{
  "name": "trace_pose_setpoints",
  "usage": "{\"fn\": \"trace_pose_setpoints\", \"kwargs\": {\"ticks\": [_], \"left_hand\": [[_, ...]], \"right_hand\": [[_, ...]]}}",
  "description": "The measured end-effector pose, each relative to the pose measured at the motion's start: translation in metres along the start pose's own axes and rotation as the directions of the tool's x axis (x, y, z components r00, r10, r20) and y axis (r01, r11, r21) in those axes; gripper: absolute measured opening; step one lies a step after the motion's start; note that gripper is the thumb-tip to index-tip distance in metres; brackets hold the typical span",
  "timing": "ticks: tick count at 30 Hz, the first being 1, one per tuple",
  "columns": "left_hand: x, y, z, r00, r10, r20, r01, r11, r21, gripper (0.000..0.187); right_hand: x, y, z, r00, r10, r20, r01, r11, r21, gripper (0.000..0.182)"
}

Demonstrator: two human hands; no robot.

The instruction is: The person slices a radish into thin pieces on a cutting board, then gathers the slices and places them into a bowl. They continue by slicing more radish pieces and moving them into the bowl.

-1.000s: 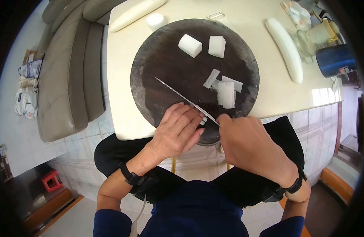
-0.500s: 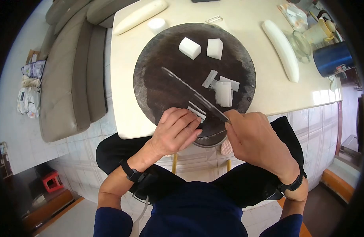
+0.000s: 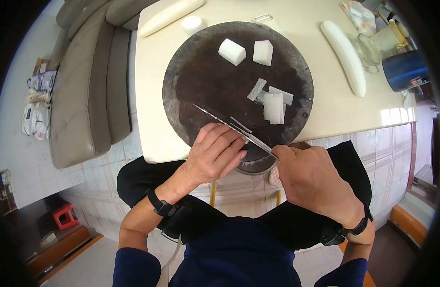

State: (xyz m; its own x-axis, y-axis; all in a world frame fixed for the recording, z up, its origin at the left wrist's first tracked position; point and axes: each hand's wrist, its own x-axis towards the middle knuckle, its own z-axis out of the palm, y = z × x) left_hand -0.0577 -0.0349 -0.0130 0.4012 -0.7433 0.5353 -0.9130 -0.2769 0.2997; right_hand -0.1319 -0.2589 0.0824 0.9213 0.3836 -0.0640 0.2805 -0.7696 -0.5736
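My right hand (image 3: 315,179) is closed round the handle of a kitchen knife (image 3: 219,119), whose blade slants up to the left, edge-on to me. Close against the blade, the curled fingers of my left hand (image 3: 212,155) press a piece of white radish (image 3: 246,141) on the round dark cutting board (image 3: 196,71). Most of that piece is hidden under the fingers. A thin radish strip (image 3: 240,125) lies just beyond the blade. Farther right is an overlapping pile of flat radish slices (image 3: 273,109). Two thick radish chunks (image 3: 232,51) sit toward the board's far side.
The board stands at the near edge of a cream table (image 3: 153,95). Whole peeled radishes lie on the left (image 3: 172,18) and right (image 3: 343,56). A peeler (image 3: 262,18) rests behind the board. A glass jar (image 3: 368,51) and a blue canister (image 3: 404,71) stand at right.
The knife has come down and left, from beyond the radish piece to right against my left fingers. The view has shifted slightly; the pile and chunks lie as before.
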Motion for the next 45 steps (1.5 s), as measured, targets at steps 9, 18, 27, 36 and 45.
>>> {"fn": "trace_pose_setpoints", "kwargs": {"ticks": [9,18,27,36,45], "left_hand": [[-0.002,0.0,0.001,1.0,-0.009,-0.011,0.009,1.0,0.006,0.022],[0.004,0.002,-0.004,1.0,0.002,0.009,-0.002,0.999,0.035,0.022],[0.003,0.001,0.001,0.999,0.013,-0.037,-0.013,1.0,0.017,0.029],[-0.003,0.0,0.002,1.0,-0.007,-0.003,0.007,1.0,0.018,0.026],[0.002,0.001,-0.001,1.0,0.014,-0.017,-0.013,0.999,0.036,0.026]], "right_hand": [[0.001,0.0,0.007,0.999,-0.028,0.021,0.029,0.998,-0.063,0.017],[0.021,-0.01,0.015,0.996,-0.077,-0.049,0.074,0.995,-0.062,0.015],[0.011,-0.003,0.011,0.999,0.044,-0.023,-0.045,0.998,-0.043,0.009],[0.008,-0.006,0.014,0.999,-0.021,-0.049,0.018,0.998,-0.058,0.015],[0.02,-0.003,0.023,0.992,0.008,-0.125,-0.006,1.0,0.02,0.009]]}}
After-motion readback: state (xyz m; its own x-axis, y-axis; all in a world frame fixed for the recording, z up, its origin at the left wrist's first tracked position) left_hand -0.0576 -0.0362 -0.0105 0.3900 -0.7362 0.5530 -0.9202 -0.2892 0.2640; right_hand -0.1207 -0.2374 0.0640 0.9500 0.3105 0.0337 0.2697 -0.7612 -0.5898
